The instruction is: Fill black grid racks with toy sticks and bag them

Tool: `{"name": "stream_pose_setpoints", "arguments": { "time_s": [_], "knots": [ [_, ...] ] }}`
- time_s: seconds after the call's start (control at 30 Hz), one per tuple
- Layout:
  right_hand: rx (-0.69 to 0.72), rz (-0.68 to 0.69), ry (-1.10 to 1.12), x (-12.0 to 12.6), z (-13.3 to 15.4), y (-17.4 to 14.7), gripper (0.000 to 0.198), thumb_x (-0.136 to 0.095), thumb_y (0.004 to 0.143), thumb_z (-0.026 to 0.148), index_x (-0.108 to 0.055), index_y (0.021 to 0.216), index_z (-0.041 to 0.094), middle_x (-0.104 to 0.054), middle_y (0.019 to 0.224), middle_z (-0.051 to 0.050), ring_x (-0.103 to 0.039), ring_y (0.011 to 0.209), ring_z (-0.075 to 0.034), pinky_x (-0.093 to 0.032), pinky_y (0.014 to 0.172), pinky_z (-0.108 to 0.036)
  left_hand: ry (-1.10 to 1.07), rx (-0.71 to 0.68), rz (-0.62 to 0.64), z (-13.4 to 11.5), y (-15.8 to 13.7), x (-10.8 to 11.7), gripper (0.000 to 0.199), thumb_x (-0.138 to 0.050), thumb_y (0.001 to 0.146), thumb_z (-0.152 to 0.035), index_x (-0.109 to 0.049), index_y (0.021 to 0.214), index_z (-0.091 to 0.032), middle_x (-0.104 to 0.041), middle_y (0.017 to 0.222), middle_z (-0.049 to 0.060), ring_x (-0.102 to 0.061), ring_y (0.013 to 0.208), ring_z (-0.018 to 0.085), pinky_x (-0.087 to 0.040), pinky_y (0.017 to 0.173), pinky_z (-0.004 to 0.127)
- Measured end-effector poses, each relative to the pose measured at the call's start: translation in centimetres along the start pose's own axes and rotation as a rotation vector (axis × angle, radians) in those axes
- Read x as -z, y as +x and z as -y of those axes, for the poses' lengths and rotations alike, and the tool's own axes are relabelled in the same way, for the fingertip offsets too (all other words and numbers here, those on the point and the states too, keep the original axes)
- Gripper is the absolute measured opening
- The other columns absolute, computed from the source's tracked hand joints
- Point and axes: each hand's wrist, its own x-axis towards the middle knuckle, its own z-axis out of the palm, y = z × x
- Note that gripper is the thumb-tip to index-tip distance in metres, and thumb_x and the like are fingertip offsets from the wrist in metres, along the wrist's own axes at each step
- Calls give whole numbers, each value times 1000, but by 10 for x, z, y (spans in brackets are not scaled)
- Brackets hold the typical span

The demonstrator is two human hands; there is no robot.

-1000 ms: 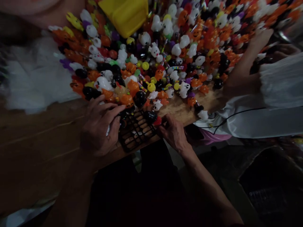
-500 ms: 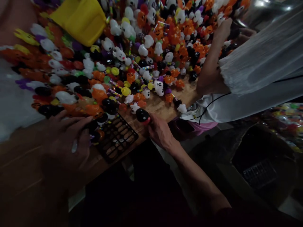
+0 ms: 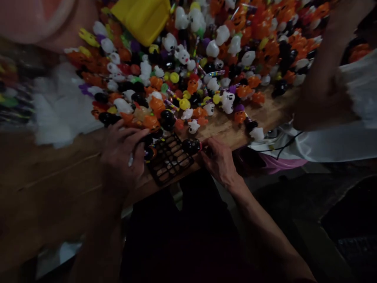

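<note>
My right hand (image 3: pixel 219 159) pinches the pink-red end of a shiny black toy figure (image 3: pixel 191 146), its round head pointing left over the right edge of a black grid tray (image 3: pixel 171 173). At the tray's left side, my left hand (image 3: pixel 123 151), with a ring on one finger, is curled around small dark toy figures (image 3: pixel 150 153) with orange and purple parts. The fingers partly hide them, so how many it holds cannot be told. The tray lies at the table's front edge, and some pale bits show through its openings.
A large heap of orange, white and black toy figures (image 3: pixel 226 102) spreads behind the tray on the wooden table (image 3: pixel 53 184). A yellow scoop (image 3: pixel 144 19) rests on it. White plastic (image 3: pixel 64 106) lies left. Another person's arm (image 3: pixel 318 90) reaches in at right, above a pink stool (image 3: pixel 273 163).
The view has swung left, so the heap and tray appear further right. My right hand has brought the black toy figure closer to the tray. My left hand stays curled beside the tray.
</note>
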Motion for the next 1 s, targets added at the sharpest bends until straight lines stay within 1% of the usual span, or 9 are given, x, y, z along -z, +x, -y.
{"name": "stream_pose_setpoints", "arguments": {
  "time_s": [0.13,0.2,0.37,0.5,0.63,0.73,0.83,0.9,1.0],
  "knots": [
    [-50,-72,-146,-11,3,3,9,-54,86,14,-61,84,19,-60,88,-5,-51,70,-16,-37,63,-28,-11,49,42,0,1,1,32,-52,97,-18,-67,125,-21,-69,115,9,-56,135,31,-43,120,57],
    [-78,-78,-219,-16,5,5,9,-54,87,15,-59,81,20,-59,89,-5,-50,71,-16,-34,63,-28,-31,65,29,1,0,0,32,-51,96,-19,-68,124,-22,-69,115,9,-53,139,30,-42,122,56],
    [-16,-93,-345,-27,10,9,11,-52,88,19,-57,78,21,-60,89,-5,-49,72,-16,-31,61,-28,-60,130,12,4,-2,-3,34,-53,95,-19,-69,123,-28,-69,114,7,-52,140,28,-36,126,54],
    [21,-88,-351,-28,14,13,12,-52,90,24,-57,79,22,-60,91,-6,-50,73,-17,-34,62,-29,-63,194,71,4,-1,-1,35,-54,92,-20,-70,121,-33,-69,114,4,-54,137,29,-38,125,59],
    [-43,-56,-335,-27,13,14,9,-52,89,26,-57,83,22,-59,88,-6,-52,75,-19,-36,65,-30,-95,216,99,4,0,2,36,-53,92,-21,-71,121,-31,-68,116,5,-52,139,30,-34,126,60],
    [-131,-14,-310,-28,9,13,5,-56,87,27,-57,85,22,-61,86,-5,-52,75,-20,-38,67,-31,-95,214,82,4,-1,2,35,-52,92,-22,-71,121,-31,-69,114,5,-52,138,30,-35,125,60],
    [-197,-9,-241,-25,7,13,8,-61,85,29,-57,85,23,-61,80,-3,-53,72,-19,-40,66,-31,-84,216,77,3,-1,1,36,-54,93,-21,-70,123,-33,-69,115,4,-52,138,30,-36,125,60],
    [-218,-3,-142,-20,7,13,9,-63,84,30,-58,85,23,-61,76,-2,-54,69,-19,-42,66,-31,-97,212,82,3,-1,0,36,-54,93,-21,-70,123,-34,-69,116,5,-51,139,30,-35,126,59],
    [-265,64,125,-12,8,13,15,-65,85,36,-64,88,22,-66,79,-2,-59,72,-18,-47,67,-31,-109,182,52,4,-2,-1,35,-55,93,-21,-70,123,-32,-69,114,6,-51,140,30,-35,126,57]
  ]
}}
